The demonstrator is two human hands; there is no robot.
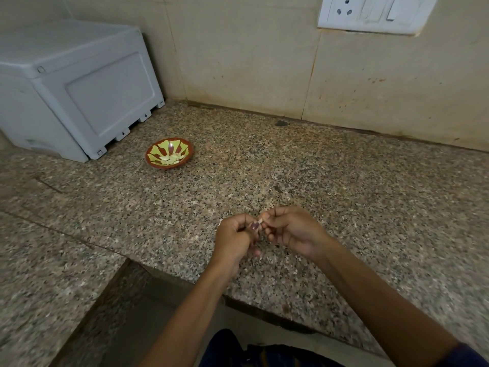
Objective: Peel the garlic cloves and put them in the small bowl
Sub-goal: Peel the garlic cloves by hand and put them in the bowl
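small bowl (169, 154) holding peeled cloves (171, 159), granite counter (344, 181)

Both forearms are bare. The right arm has a dark blue sleeve (460, 356) up near the elbow. One thumbnail (254, 225) on the left hand (235, 241) has dark, shiny polish.

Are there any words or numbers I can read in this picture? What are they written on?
No, there are none to read.
The grey box: small raised marks near its feet, too small to tell.
The switch plate on the wall: plain white, no letters.
The small bowl: only a red and yellow pattern.
The garlic clove held between the left hand and the right hand: no writing.
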